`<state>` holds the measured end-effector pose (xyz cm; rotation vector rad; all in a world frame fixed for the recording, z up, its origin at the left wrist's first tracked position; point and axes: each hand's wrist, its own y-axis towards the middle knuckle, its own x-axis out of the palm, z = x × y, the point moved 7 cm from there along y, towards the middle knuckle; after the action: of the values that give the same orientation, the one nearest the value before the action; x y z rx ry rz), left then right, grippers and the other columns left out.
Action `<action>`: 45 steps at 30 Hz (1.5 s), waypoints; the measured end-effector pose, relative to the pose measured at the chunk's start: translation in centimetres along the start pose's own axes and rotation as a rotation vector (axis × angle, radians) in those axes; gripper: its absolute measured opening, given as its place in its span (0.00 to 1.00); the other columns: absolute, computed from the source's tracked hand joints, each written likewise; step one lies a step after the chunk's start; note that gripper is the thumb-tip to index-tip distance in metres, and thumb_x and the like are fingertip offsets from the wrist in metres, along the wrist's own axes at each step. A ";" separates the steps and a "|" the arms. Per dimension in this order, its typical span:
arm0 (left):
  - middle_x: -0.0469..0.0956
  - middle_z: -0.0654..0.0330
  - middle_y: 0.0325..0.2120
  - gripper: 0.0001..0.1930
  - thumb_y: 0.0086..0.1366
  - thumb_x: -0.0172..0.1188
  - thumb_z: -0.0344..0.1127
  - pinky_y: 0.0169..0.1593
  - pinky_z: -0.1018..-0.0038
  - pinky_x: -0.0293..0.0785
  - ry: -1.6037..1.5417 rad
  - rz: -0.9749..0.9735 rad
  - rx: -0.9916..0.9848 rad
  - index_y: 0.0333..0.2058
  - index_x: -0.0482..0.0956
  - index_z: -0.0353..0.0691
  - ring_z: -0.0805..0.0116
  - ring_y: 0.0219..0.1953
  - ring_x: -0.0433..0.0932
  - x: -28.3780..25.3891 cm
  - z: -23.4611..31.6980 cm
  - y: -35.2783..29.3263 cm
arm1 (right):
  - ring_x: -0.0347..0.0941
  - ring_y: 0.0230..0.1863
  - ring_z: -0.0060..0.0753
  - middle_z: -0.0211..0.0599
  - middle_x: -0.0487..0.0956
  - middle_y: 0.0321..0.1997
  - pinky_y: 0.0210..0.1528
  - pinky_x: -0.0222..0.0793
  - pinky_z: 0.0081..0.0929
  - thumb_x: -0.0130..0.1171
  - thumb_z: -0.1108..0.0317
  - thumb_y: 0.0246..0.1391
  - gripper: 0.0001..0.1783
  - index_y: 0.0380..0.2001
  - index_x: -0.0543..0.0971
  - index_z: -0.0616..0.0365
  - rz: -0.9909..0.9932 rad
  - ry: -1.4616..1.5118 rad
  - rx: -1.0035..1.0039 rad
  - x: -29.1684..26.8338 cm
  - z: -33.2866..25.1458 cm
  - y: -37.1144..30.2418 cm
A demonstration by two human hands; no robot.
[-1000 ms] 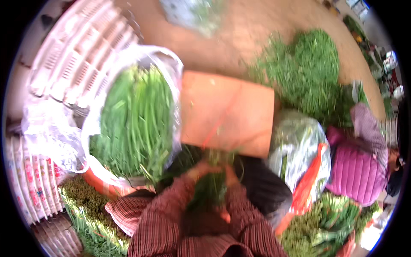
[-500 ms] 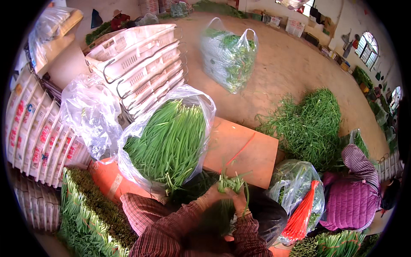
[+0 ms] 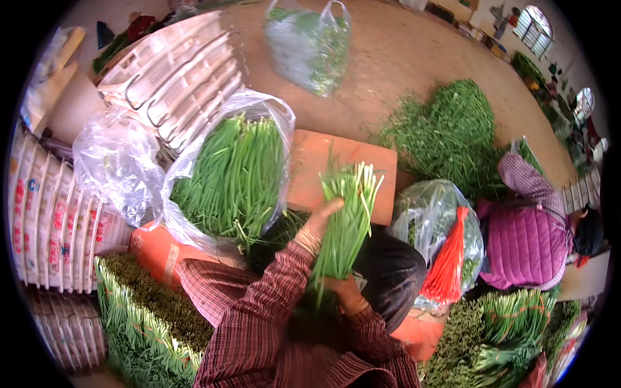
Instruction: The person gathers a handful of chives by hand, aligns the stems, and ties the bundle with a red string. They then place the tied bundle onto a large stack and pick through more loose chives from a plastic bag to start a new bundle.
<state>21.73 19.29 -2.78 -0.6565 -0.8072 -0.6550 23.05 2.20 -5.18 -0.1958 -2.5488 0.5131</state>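
Observation:
A bunch of garlic chives (image 3: 349, 223) stands tilted in front of me, its pale cut ends up and its green leaves pointing down toward my lap. My left hand (image 3: 317, 227) grips the bunch from its left side, around the middle, with the thumb stretched upward along the stems. Lower down, my right hand (image 3: 348, 294) closes around the leaf end; some of its fingers are hidden by the leaves. Just beyond the bunch lies an orange-brown board (image 3: 343, 152). An open plastic bag (image 3: 283, 129) to the left is packed with loose chives (image 3: 226, 174).
Stacked white crates (image 3: 174, 71) rise at the far left. Tied bundles (image 3: 142, 310) flank me at left; others (image 3: 517, 317) lie at right. Red ties (image 3: 446, 265) rest on a bag at my right, near a person in a purple vest (image 3: 524, 242). Beyond is a heap of greens (image 3: 446, 136).
The bunch has come up from my lap, with its pale ends now raised over the board. My left hand has risen along it and my right hand is lower. The whole view has shifted.

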 end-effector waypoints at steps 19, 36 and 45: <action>0.82 0.59 0.42 0.19 0.60 0.71 0.38 0.50 0.68 0.78 0.184 0.223 -0.288 0.46 0.79 0.36 0.65 0.39 0.82 -7.6 -12.8 -4.3 | 0.80 0.49 0.53 0.62 0.74 0.58 0.42 0.78 0.41 0.61 0.60 0.51 0.45 0.67 0.57 0.73 0.408 -1.604 -0.088 -1.8 0.0 0.5; 0.78 0.67 0.43 0.31 0.64 0.64 0.37 0.41 0.77 0.74 -0.063 0.052 -0.133 0.65 0.67 0.38 0.77 0.33 0.72 -6.5 -4.7 -8.3 | 0.74 0.31 0.16 0.28 0.81 0.35 0.36 0.73 0.18 0.62 0.66 0.65 0.16 0.53 0.82 0.55 -0.124 -0.677 -0.012 -0.9 -2.8 -5.7; 0.80 0.59 0.46 0.26 0.64 0.65 0.33 0.41 0.71 0.78 -0.121 0.020 0.090 0.60 0.71 0.36 0.71 0.35 0.75 -6.2 2.2 -8.3 | 0.79 0.29 0.26 0.31 0.83 0.30 0.31 0.73 0.24 0.61 0.66 0.64 0.11 0.45 0.83 0.59 -0.239 -0.850 -0.489 0.9 -8.3 -9.5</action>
<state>11.41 17.44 -4.36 -0.6260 -0.9361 -0.5620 26.31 -3.69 5.55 0.2080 -3.4275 -0.1927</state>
